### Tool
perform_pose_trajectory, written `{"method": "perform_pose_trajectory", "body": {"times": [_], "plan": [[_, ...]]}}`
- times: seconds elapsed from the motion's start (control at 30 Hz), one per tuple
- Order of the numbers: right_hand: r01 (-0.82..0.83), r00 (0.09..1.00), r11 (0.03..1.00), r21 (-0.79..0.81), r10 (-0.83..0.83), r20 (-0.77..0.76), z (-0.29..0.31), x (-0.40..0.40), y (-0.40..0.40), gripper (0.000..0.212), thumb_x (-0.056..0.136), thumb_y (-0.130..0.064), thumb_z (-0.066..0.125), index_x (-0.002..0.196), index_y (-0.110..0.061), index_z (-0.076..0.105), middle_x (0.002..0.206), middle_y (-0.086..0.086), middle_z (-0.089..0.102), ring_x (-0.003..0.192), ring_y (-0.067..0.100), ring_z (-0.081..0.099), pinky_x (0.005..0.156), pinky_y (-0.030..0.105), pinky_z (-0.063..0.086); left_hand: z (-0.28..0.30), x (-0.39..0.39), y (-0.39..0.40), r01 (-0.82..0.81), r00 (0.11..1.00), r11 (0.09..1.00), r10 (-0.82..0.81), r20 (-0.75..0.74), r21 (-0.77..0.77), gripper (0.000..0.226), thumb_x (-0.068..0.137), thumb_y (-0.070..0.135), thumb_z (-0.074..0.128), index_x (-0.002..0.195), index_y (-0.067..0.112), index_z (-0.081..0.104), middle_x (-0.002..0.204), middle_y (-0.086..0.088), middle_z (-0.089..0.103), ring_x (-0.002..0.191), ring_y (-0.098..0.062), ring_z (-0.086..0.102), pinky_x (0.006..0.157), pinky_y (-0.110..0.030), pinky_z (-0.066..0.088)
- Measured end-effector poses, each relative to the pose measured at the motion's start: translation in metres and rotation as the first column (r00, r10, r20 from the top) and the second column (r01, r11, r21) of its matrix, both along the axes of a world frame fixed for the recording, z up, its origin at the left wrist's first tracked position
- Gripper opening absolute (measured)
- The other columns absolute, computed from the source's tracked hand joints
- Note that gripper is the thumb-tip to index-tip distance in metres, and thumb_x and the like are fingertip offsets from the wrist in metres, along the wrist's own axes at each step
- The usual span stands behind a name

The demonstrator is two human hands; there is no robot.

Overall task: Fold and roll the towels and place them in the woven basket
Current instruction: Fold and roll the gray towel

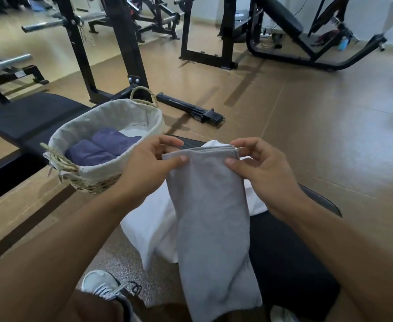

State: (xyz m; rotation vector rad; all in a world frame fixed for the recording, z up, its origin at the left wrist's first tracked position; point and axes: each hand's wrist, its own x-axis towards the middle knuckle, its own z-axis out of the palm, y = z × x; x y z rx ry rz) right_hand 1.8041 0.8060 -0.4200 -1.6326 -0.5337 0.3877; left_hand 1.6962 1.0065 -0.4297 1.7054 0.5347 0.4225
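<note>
- Grey towel [210, 205]: folded lengthwise into a narrow strip of several layers, held up by its top edge and hanging down in front of the person, over the black padded surface [290, 259].
- Left hand [148, 163]: fingers closed on the top left corner of the grey towel, thumb in front of the cloth and the other fingers behind it.
- Right hand [260, 168]: fingers closed on the top right corner of the same towel, thumb pressed on the front face, index finger curled over the stacked edges.
- White towel [153, 219]: lies loosely on the black padded surface behind the grey towel, one part draped over the left edge toward the floor.
- Woven basket [91, 180]: stands to the left of the hands on a second black padded bench [28, 117]; it has a pale cloth liner and a braided handle at each end.
- Blue towels [102, 145]: two rolls lie side by side, touching, inside the basket.
- White item in the basket: a small patch shows behind the blue rolls; cannot tell whether it is a towel.
- Shoe [102, 284]: a light-coloured shoe rests on the speckled floor [126, 259] below the left forearm.
- Background: black weight racks and barbell bars [63, 20] stand on the tan floor.
</note>
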Motion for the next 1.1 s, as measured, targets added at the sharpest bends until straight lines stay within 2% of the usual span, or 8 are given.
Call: {"method": "perform_pose_trajectory", "body": {"times": [0.13,0.27,0.37,0.47,0.57,0.67,0.8,1.1], "plan": [[-0.075,0.997,0.997,0.003,0.075,0.009,-0.005,-0.003,0.006,0.040,0.077,-0.006,0.085,0.109,-0.020,0.066,0.086,-0.005,0.073,0.074,0.008,0.067,0.068,0.020,0.055,0.008,-0.005,-0.003,0.168,0.986,0.872,-0.143,-0.087,0.460,0.063,0.065,0.061,0.080,0.119,0.034,0.062,0.105,0.016,0.070,0.104,0.006,0.062,0.083,-0.003,0.042],[-0.147,0.986,0.988,0.044,0.142,0.090,-0.007,-0.016,0.010,0.044,0.070,-0.003,0.089,0.102,-0.019,0.064,0.083,0.001,0.073,0.071,0.008,0.068,0.066,0.020,0.054,0.003,-0.006,-0.016,0.277,0.953,0.757,-0.293,-0.071,0.592,0.043,0.076,0.065,0.071,0.102,0.031,0.069,0.094,0.015,0.070,0.094,-0.004,0.064,0.077,-0.016,0.047],[-0.164,0.973,0.986,0.033,0.157,0.172,-0.009,-0.022,0.009,0.043,0.071,-0.001,0.088,0.101,-0.017,0.063,0.085,0.004,0.070,0.073,0.011,0.067,0.069,0.022,0.055,0.000,-0.005,-0.017,0.303,0.936,0.756,-0.351,-0.031,0.581,0.027,0.088,0.047,0.072,0.081,0.021,0.073,0.074,0.003,0.069,0.067,-0.008,0.058,0.063,-0.027,0.045],[-0.222,0.958,0.963,-0.150,0.244,0.149,-0.015,-0.017,0.006,0.048,0.068,-0.012,0.092,0.102,-0.026,0.062,0.087,-0.005,0.067,0.073,0.006,0.063,0.068,0.023,0.056,0.005,-0.008,-0.018,0.285,0.934,0.795,-0.357,0.033,0.536,0.015,0.089,0.037,0.067,0.081,0.025,0.070,0.071,0.008,0.065,0.063,0.000,0.051,0.059,-0.014,0.039],[-0.347,0.863,0.767,-0.539,0.486,0.136,-0.026,-0.004,0.001,0.036,0.071,-0.038,0.088,0.099,-0.030,0.066,0.092,-0.009,0.069,0.084,0.007,0.065,0.078,0.034,0.058,0.008,-0.008,-0.015,0.191,0.959,0.834,-0.271,0.083,0.517,0.017,0.091,0.041,0.065,0.083,0.027,0.068,0.080,0.005,0.066,0.067,0.003,0.053,0.059,-0.009,0.038],[-0.389,0.819,0.572,-0.722,0.573,0.012,-0.034,0.002,-0.005,0.035,0.074,-0.042,0.084,0.097,-0.020,0.070,0.096,-0.002,0.073,0.091,0.017,0.069,0.085,0.046,0.057,0.010,-0.009,-0.008,0.045,0.986,0.838,-0.125,0.112,0.544,0.018,0.095,0.041,0.064,0.082,0.028,0.067,0.075,0.009,0.064,0.065,0.003,0.052,0.057,-0.009,0.036],[-0.508,0.787,0.533,-0.676,0.607,-0.112,-0.021,0.004,-0.011,0.040,0.073,-0.045,0.083,0.098,-0.016,0.074,0.102,0.001,0.076,0.098,0.021,0.071,0.093,0.049,0.056,0.012,-0.008,0.005,-0.128,0.989,0.858,0.071,0.132,0.497,0.021,0.097,0.034,0.062,0.076,0.036,0.063,0.064,0.027,0.060,0.061,0.008,0.053,0.055,-0.008,0.036],[-0.459,0.800,0.512,-0.726,0.593,-0.087,0.011,0.028,-0.041,0.026,0.076,-0.043,0.084,0.093,-0.028,0.072,0.095,-0.011,0.076,0.088,0.006,0.072,0.088,0.041,0.059,0.012,-0.009,0.014,-0.288,0.958,0.846,0.256,0.132,0.449,0.025,0.100,0.039,0.057,0.088,0.020,0.067,0.073,0.011,0.061,0.061,0.013,0.054,0.056,-0.003,0.038]]}}
